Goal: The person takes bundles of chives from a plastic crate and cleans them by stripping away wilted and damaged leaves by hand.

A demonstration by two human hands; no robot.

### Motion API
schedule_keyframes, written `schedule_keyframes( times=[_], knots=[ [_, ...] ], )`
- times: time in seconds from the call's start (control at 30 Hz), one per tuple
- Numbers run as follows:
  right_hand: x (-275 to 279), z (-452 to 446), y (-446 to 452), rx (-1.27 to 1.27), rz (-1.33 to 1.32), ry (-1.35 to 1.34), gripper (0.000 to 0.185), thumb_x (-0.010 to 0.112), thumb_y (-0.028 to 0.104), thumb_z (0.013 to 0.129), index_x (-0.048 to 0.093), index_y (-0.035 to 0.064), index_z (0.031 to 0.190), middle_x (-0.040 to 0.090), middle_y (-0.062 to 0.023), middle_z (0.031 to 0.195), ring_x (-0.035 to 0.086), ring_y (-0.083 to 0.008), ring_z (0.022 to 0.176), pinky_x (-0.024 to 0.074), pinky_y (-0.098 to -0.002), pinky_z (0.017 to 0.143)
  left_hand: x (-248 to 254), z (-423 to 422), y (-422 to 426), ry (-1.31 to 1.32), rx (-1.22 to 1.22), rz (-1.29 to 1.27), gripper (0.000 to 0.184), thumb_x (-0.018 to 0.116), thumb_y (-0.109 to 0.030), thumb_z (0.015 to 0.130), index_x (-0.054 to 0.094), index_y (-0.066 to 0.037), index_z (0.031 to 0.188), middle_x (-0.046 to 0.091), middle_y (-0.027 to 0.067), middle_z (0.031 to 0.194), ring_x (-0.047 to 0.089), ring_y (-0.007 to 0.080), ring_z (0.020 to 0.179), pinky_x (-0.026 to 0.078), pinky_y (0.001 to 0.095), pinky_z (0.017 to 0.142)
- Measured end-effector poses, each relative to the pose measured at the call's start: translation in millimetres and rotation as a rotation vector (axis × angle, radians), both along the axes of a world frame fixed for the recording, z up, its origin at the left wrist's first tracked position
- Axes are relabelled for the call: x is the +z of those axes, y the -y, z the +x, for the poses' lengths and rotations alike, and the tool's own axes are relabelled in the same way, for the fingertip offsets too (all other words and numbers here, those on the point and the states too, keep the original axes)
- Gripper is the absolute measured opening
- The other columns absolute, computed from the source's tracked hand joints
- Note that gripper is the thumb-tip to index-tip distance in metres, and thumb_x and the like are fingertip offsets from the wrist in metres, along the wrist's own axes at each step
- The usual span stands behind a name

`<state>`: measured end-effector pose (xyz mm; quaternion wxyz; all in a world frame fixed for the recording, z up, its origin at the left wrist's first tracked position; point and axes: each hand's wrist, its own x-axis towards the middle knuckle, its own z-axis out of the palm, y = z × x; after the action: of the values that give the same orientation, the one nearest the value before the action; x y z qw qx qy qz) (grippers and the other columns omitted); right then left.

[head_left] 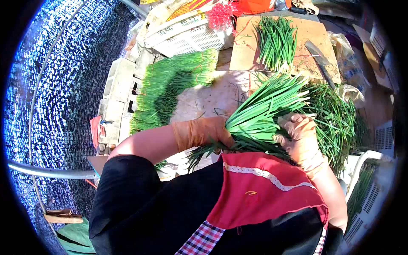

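Observation:
A thick bunch of garlic chives lies across in front of my body, pale stem ends to the upper right and leaf tips to the lower left. My left hand, in an orange glove, is closed around its leafy end. At the bunch's right side my right hand, gloved too, has its fingers curled in against the stems; a few pale stem ends show beside its knuckles. Right of that hand sits a loose heap of garlic chives. Dark leaves hang below the bunch, partly hidden by the red apron.
Tied bundles of chives stand at the left. Farther back, a cardboard sheet bears another bunch and a long knife. A white crate, red string and plastic bags lie around. A metal-framed chair is at right.

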<state>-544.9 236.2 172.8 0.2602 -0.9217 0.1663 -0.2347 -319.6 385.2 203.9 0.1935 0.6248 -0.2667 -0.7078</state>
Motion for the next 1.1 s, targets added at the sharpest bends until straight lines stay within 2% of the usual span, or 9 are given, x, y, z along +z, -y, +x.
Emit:
schedule_keyframes(
  times=[0.1,0.43,0.5,0.57,0.6,0.67,0.8,0.83,1.1],
  knots=[
    [-2.9,3.4,0.5,-0.002,0.202,0.058,0.021,0.069,0.006,0.063,0.065,0.007,0.084,0.062,-0.0095,0.082,0.059,-0.0275,0.076,0.0475,-0.0344,0.068,4.3,1.1,-0.1,0.019,0.012,-0.022,0.049,0.066,-0.004,0.062,0.057,-0.001,0.11,0.063,0.0065,0.098,0.056,0.0129,0.087,0.044,0.0294,0.08],
    [-46.1,-132.2,83.9,-0.579,1.295,0.79,0.021,0.056,0.019,0.085,0.06,0.0027,0.097,0.064,-0.0067,0.086,0.06,-0.0138,0.076,0.0468,-0.0275,0.073,-33.8,20.3,-5.7,0.189,-0.264,-0.073,0.036,0.061,-0.014,0.074,0.057,-0.011,0.11,0.064,0.0023,0.083,0.056,0.0072,0.059,0.048,0.0228,0.052],
    [-116.0,-205.4,128.3,-0.923,1.158,0.517,0.031,0.057,0.02,0.083,0.057,0.0009,0.106,0.063,-0.0112,0.092,0.061,-0.0214,0.083,0.0471,-0.031,0.076,-45.2,22.6,-8.3,0.122,-0.212,-0.068,0.028,0.06,-0.017,0.077,0.059,-0.009,0.104,0.062,0.0034,0.075,0.055,0.0089,0.054,0.046,0.0224,0.044],
    [-120.6,-230.4,130.3,-1.077,0.164,-0.399,0.049,0.061,0.02,0.078,0.046,-0.0023,0.12,0.062,-0.0168,0.098,0.059,-0.0314,0.092,0.0458,-0.035,0.082,-7.2,9.3,1.4,0.217,-0.256,-0.057,0.024,0.059,-0.018,0.078,0.059,-0.007,0.099,0.06,0.0046,0.069,0.055,0.0105,0.052,0.046,0.0236,0.043],
    [-55.5,-166.7,111.6,-1.268,0.346,-0.81,0.064,0.062,0.019,0.075,0.035,-0.002,0.128,0.055,-0.021,0.111,0.051,-0.0355,0.105,0.0413,-0.037,0.09,2.5,3.2,-0.4,0.167,-0.106,-0.091,0.023,0.059,-0.019,0.077,0.059,-0.006,0.096,0.058,0.0053,0.065,0.054,0.0111,0.051,0.045,0.0241,0.041],
    [-76.4,-151.1,101.3,-1.022,-0.242,-0.467,0.064,0.065,0.017,0.073,0.035,0.0038,0.129,0.046,-0.0211,0.123,0.045,-0.0308,0.114,0.0364,-0.0348,0.095,2.0,1.9,-2.7,0.168,-0.059,-0.076,0.024,0.063,-0.018,0.071,0.061,-0.005,0.091,0.059,0.0048,0.066,0.053,0.0104,0.053,0.045,0.0251,0.046],
    [10.4,-19.2,7.7,-0.142,0.333,0.153,0.044,0.07,0.001,0.062,0.058,0.0052,0.104,0.057,-0.0109,0.105,0.052,-0.0257,0.099,0.0406,-0.0347,0.089,-10.2,4.4,-6.7,0.211,-0.063,-0.129,0.024,0.066,-0.017,0.066,0.063,-0.003,0.085,0.06,0.0043,0.067,0.051,0.0089,0.057,0.045,0.0261,0.052],
    [18.4,-7.2,2.7,-0.024,0.033,0.013,0.046,0.074,0.006,0.057,0.06,0.0063,0.101,0.057,-0.0107,0.102,0.052,-0.0259,0.097,0.0418,-0.0355,0.084,-13.8,5.1,-7.1,0.201,-0.066,-0.09,0.024,0.066,-0.018,0.066,0.063,-0.002,0.084,0.06,0.0041,0.067,0.051,0.0088,0.058,0.045,0.0262,0.053],
    [5.9,20.4,8.5,0.228,0.563,0.037,0.018,0.067,-0.003,0.063,0.063,0.0019,0.08,0.063,-0.0118,0.082,0.059,-0.0251,0.078,0.0469,-0.0324,0.071,-21.4,11.4,-5.9,0.219,-0.24,-0.17,0.035,0.061,-0.018,0.073,0.057,-0.007,0.107,0.062,0.0052,0.087,0.055,0.0108,0.073,0.047,0.0268,0.065]
  ],
)
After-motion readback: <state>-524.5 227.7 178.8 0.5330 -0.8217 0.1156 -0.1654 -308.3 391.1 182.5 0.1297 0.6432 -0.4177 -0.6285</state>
